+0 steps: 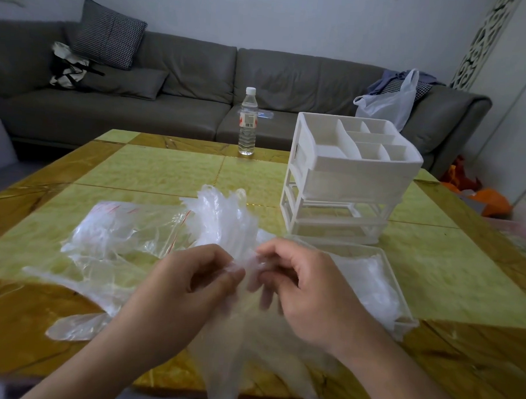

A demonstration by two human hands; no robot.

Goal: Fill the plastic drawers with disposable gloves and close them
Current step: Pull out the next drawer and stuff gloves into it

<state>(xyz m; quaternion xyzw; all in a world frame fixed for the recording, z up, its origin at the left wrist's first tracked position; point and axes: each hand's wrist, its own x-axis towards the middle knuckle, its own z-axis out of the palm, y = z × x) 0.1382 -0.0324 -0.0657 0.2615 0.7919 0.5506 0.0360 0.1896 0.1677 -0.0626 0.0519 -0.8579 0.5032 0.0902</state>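
Two hands work at the near middle of the yellow-green counter (pixel 172 171). The left hand (pixel 188 283) and the right hand (pixel 306 285) each pinch with curled fingers the same bunch of clear disposable gloves (pixel 224 221), whose fingers fan upward toward 12 o'clock while the cuffs hang down toward 6 o'clock over the near counter edge.

At 9 o'clock of the hands lies one opened zip bag (pixel 118 232) with a red strip, more gloves inside it; the count cannot be told. One loose glove (pixel 75 330) lies flat at 8 o'clock, near the counter's brown border.

Just beside the right hand, at 3 o'clock, one pulled-out drawer (pixel 398 323) sits on the counter with crumpled gloves in it. Behind it, at 1 o'clock, stands one white drawer unit (pixel 347 179): a divided top tray, one drawer closed under it, one open slot, and one drawer at the bottom.

One water bottle (pixel 248 123) stands at 12 o'clock by the far counter edge. Bare counter lies between bottle and hands, and along the right side past the unit. One grey sofa (pixel 184 105) runs behind.
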